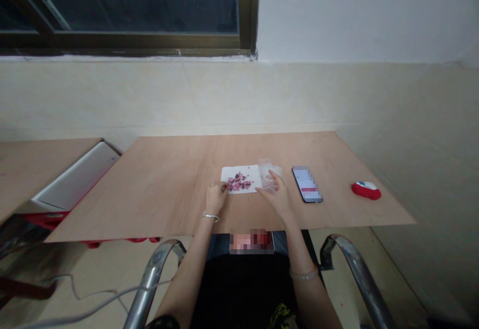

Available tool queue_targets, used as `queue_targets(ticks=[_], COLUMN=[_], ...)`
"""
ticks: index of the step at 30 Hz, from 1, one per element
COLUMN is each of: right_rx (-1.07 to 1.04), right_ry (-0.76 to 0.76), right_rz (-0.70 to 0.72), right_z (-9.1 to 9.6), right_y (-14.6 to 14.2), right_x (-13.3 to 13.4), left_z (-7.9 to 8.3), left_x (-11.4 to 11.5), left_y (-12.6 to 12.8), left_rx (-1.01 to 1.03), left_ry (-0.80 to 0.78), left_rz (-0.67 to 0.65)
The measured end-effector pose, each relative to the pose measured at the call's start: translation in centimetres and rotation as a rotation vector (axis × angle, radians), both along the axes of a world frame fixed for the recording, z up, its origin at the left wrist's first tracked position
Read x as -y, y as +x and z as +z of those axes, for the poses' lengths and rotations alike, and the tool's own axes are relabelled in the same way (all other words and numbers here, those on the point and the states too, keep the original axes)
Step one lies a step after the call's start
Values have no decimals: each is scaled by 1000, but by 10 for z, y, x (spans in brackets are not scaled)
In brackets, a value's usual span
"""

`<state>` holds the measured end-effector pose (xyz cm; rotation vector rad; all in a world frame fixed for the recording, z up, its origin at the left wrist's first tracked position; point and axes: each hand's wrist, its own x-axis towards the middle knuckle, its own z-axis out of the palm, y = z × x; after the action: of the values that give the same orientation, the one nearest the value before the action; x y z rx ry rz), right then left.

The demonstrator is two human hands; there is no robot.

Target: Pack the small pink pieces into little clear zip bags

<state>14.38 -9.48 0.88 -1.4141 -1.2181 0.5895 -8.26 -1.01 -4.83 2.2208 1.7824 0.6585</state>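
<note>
The left hand (216,198) is at the edge of the pink pieces (237,181) still heaped on white paper (230,173), well apart from the right hand (275,194), which holds a clear bag (267,173), its contents unclear.

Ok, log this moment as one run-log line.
left hand: at small pink pieces on white sheet | right hand: on clear plastic bag

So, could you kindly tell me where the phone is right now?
In the head view, the phone lies on the table, just right of the right hand, with the red mouse further right.
</note>
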Motion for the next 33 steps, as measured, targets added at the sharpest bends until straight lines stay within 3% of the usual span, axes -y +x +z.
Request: queue_targets(ticks=[3, 6, 9, 14, 18, 23, 28, 33], right_rx=[19, 98, 222, 274, 232, 90, -27, -95], right_ry=[-23, -41, -55, 12, 56, 83, 46, 52], right_rz=[-16, -31, -66, -47, 51, 163, 182, 209], right_z=[-1, -1, 2, 4, 2, 3, 5, 6], right_y=[2, 4, 2, -7, -10, -11, -14, -15], right_x=[1, 2, 1, -6, -11, -12, -13, -14], left_z=[-2, 9, 37, 90, 109, 110, 116, 123], left_x=[-2, 0, 6, 23, 32, 34, 34, 36], left_y=[-1, 4, 20, 56, 70, 73, 73, 70], left_rx=[102, 297, 509, 710, 647, 502, 350, 256], left_ry=[22, 47, 59, 8, -28, -84, -80, -95], left_rz=[-14, 15, 31, -175, -334, -439, -448, -542])
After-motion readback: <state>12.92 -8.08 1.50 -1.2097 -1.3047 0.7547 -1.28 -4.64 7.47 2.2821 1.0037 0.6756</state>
